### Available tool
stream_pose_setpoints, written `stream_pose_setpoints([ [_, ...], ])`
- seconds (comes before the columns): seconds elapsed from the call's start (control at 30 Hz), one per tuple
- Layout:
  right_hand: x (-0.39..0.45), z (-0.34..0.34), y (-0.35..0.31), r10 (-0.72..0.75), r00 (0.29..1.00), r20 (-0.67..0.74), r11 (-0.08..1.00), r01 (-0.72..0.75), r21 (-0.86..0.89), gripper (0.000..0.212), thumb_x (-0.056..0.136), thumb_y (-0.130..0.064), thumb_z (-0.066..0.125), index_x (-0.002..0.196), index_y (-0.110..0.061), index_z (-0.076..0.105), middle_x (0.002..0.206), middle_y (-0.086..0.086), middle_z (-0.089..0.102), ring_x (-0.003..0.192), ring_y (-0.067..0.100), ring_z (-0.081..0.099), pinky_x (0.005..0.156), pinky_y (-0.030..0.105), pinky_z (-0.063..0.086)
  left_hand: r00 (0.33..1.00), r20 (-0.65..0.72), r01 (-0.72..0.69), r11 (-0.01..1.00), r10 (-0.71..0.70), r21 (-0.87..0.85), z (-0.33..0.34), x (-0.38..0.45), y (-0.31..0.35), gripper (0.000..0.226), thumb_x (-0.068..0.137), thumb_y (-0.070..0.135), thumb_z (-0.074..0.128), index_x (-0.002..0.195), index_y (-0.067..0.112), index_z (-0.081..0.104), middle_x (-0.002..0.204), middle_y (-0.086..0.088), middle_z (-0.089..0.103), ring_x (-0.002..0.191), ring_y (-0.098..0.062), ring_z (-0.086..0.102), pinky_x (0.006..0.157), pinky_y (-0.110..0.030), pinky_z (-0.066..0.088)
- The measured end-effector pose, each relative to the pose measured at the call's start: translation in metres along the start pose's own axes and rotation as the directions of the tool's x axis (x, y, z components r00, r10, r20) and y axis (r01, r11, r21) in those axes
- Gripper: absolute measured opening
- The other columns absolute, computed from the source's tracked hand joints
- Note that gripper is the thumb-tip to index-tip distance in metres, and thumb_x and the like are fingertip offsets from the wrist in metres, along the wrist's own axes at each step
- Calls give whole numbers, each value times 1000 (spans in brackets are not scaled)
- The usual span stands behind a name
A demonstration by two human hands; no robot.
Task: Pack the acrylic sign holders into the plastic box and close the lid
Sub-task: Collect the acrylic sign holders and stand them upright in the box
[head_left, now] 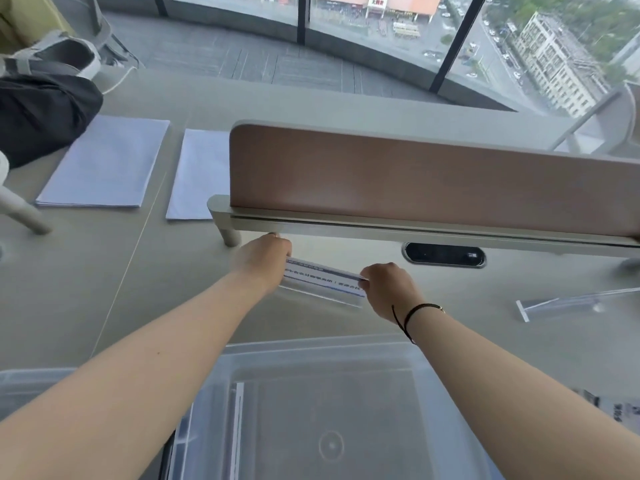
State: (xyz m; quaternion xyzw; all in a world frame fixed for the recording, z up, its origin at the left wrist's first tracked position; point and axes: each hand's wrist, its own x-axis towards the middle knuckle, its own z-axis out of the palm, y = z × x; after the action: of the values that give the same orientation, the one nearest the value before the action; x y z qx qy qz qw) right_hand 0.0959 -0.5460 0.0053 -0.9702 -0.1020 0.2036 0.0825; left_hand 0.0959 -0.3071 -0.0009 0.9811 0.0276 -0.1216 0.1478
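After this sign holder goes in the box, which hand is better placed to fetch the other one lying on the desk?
Right. The second sign holder lies right of the right hand; the left hand would probably have to cross over.

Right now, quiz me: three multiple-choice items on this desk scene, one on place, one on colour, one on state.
1. Where does the second acrylic sign holder lie?
A. right of the hands
B. in the box
C. on the papers

2. What colour is the desk divider panel?
A. blue
B. brown
C. green

3. How is the printed sign holder held?
A. left hand only
B. untouched
C. both hands

Key: 1 A, it lies on the desk at right. 2 B, its face is brown. 3 C, left hand and right hand grip its ends beyond the open plastic box.
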Motion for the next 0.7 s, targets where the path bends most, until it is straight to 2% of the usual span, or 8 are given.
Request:
stream_pose_setpoints([
  [0.07, -7, -5, -1, -30, 999, -39, 998, 31, 45, 29, 99, -23, 47, 74, -9, 54, 70, 6, 57, 68, 31, 56, 54, 32, 39, 999, -30, -41, 999, 42, 33, -9, -9, -1, 33, 83, -4, 48, 101, 18, 64, 104, -4, 62, 92, -28, 61, 73, -35, 50],
  [0.17, -27, -16, -2, -93, 982, -165, 984, 116, 137, 24, 98, -24, 49, 76, -15, 52, 72, 0, 54, 73, 29, 54, 57, 34, 40, 991, -114, -61, 998, 63, 23, -32, -28, -2, 22, 90, 6, 51, 98, 21, 65, 102, -3, 60, 89, -31, 60, 68, -34, 45],
  [0.27, -56, -33, -3, -114, 946, -305, 950, 193, 245, 16, 98, -27, 52, 96, -18, 65, 89, -1, 61, 83, 25, 57, 69, 37, 49, 969, -241, -66, 997, 57, -30, -62, -60, 7, 19, 94, 16, 52, 101, 26, 68, 104, 2, 61, 90, -31, 60, 69, -33, 39],
  [0.33, -79, -47, -4, -133, 900, -416, 908, 279, 312, 13, 97, -25, 56, 100, -19, 67, 91, -3, 61, 84, 22, 57, 71, 39, 51, 939, -342, -80, 992, 44, -93, -82, -88, 17, 16, 93, 19, 55, 100, 26, 68, 105, 3, 61, 90, -30, 61, 68, -33, 41],
  [0.43, -115, -71, -6, -200, 798, -568, 858, 422, 291, 6, 95, -19, 61, 96, -18, 67, 89, -6, 62, 77, 16, 58, 69, 37, 51, 892, -451, -101, 984, 26, -145, -103, -135, 31, 13, 91, 18, 60, 99, 25, 68, 103, 3, 63, 86, -29, 62, 68, -35, 47],
  [0.57, -161, -92, -8, -257, 755, -603, 838, 485, 250, 5, 93, -19, 63, 97, -19, 67, 90, -7, 64, 71, 12, 59, 67, 35, 51, 845, -534, -137, 972, 14, -192, -112, -197, 41, 15, 87, 18, 68, 100, 25, 72, 100, 2, 68, 78, -29, 65, 68, -43, 55],
  [0.7, -199, -90, -6, -341, 759, -555, 834, 517, 194, 3, 92, -21, 65, 95, -22, 67, 85, -12, 60, 68, 10, 59, 66, 35, 52, 854, -517, -82, 965, -60, -248, -102, -246, 47, 14, 85, 17, 71, 97, 25, 74, 96, 4, 68, 77, -27, 65, 70, -40, 55],
])
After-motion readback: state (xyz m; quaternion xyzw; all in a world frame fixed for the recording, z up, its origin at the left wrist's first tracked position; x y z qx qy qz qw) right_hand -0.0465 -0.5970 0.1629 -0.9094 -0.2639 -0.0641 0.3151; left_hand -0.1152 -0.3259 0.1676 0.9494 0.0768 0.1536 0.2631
